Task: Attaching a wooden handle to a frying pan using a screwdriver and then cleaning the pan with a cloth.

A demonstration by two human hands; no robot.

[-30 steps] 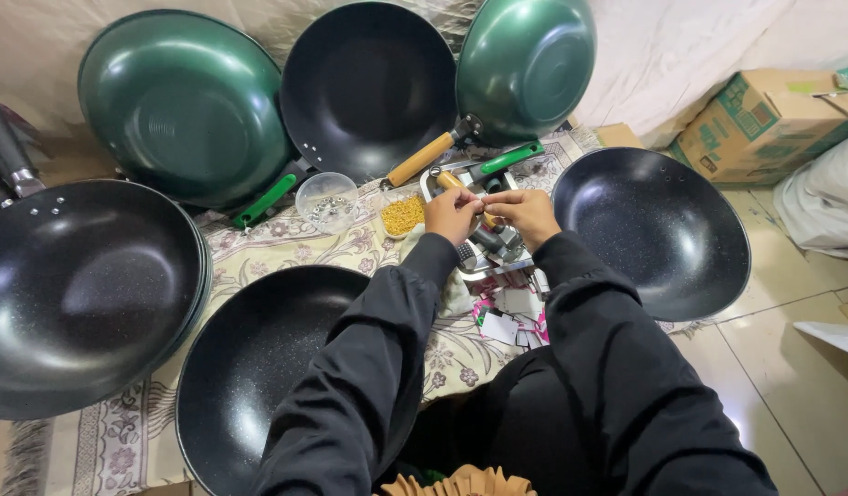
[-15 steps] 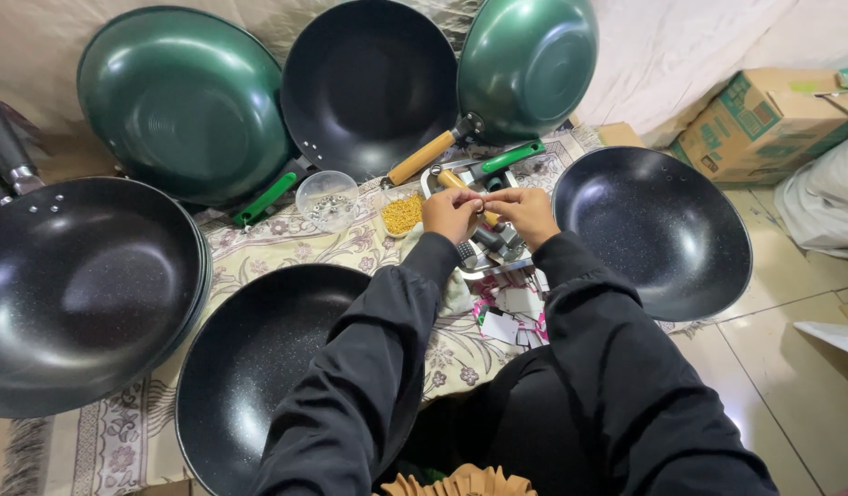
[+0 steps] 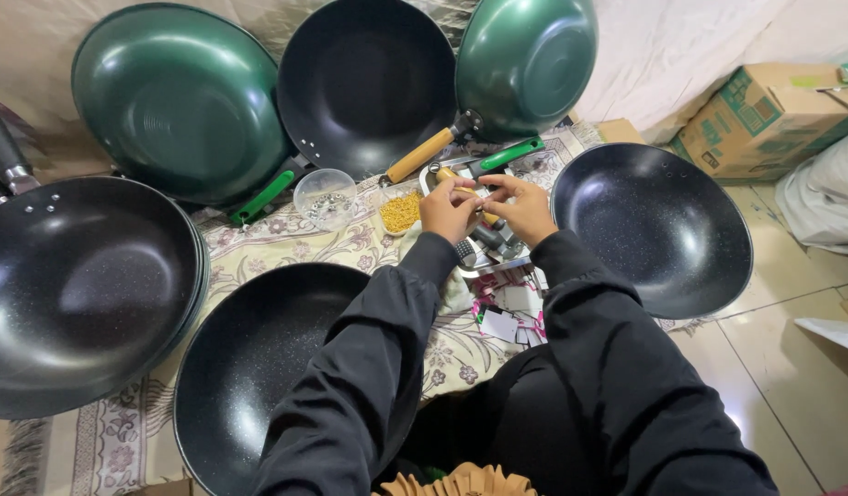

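Note:
My left hand [image 3: 448,209] and my right hand [image 3: 520,208] meet over a metal tray [image 3: 484,259] on a patterned cloth [image 3: 286,243]. Together they pinch a small yellowish piece [image 3: 471,195] between the fingertips; what it is stays too small to tell. Tools with dark handles lie in the tray under my hands. Left of my hands stand a small cup of yellow parts [image 3: 401,211] and a clear bowl of metal parts [image 3: 325,198]. Black sleeves cover both arms.
Black woks surround me: one at the right [image 3: 658,225], one at the front left [image 3: 249,367], a stack at the far left [image 3: 79,285], one at the back [image 3: 369,83]. Green woks [image 3: 171,101] [image 3: 525,60] lean behind. Cardboard box [image 3: 764,119] at right.

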